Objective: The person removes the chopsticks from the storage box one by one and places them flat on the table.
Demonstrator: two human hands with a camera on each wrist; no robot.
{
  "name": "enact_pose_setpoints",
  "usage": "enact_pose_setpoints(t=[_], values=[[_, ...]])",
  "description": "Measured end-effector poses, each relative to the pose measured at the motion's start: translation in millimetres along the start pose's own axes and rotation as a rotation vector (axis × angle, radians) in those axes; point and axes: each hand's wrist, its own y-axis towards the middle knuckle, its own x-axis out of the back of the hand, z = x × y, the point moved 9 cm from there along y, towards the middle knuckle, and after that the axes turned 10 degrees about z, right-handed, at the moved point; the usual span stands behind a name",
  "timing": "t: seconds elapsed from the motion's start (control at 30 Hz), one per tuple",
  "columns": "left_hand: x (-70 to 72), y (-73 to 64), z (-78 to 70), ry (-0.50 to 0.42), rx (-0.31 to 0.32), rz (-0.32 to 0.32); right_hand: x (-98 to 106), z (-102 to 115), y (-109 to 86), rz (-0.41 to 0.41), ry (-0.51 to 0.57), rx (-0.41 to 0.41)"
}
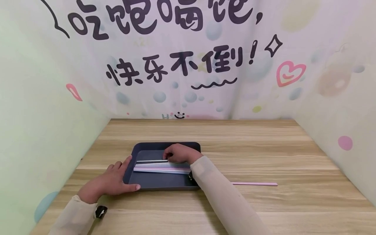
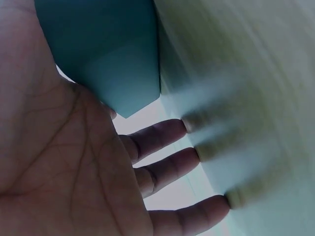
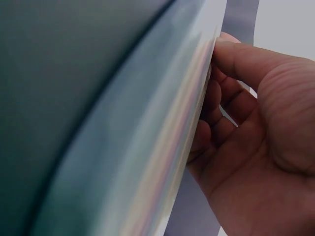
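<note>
My left hand rests with fingers spread against the left end of a dark rectangular tray; its thumb lies along the front rim. In the left wrist view the palm meets the tray's outer wall, and the fingertips touch the table. Inside the tray lies a bundle of long thin pastel sticks. My right hand reaches over them with fingers curled, pinching one pale stick at the back of the bundle. In the right wrist view, thumb and fingers meet beside blurred sticks.
A single pink stick lies on the wooden table to the right of the tray, partly hidden by the right sleeve. A printed cloth wall stands behind the table, with pale walls at both sides.
</note>
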Motion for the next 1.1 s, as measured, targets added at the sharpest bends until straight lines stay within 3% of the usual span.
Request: enact_pose_setpoints(t=[0.3,0.67,1.1], values=[[5.1,4.2,-4.2,0.013,0.006,0.0,2,2,-1.0,-0.002,-0.021,0.005],[4.2,-0.2,-6.4,0.011,0.003,-0.001,-2,2,0.9,0.006,-0.053,0.009],[3.7,1.0,-4.8,0.013,0.009,-0.004,11,0,-8.5,-0.042,0.027,0.031]])
